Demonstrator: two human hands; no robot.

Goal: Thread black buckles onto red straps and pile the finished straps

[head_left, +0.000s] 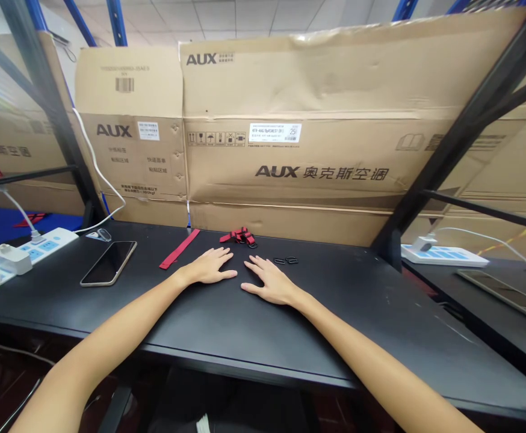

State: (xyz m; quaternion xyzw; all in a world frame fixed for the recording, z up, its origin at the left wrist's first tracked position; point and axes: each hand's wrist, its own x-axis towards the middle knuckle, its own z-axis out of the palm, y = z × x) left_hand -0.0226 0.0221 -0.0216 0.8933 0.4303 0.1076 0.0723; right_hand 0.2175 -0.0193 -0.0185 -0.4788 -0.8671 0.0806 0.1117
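Red strap (179, 248) lying flat, tangled red webbing (239, 237), black buckles (285, 260); left hand (211, 266), right hand (269, 279) open, empty

strap (179, 248): red | buckles (285, 260): black | desk (335, 325): black | cartons (317, 90): tan, black print

Flat red strap (179, 248), bunched red webbing (239, 237), two small black buckles (285, 260)
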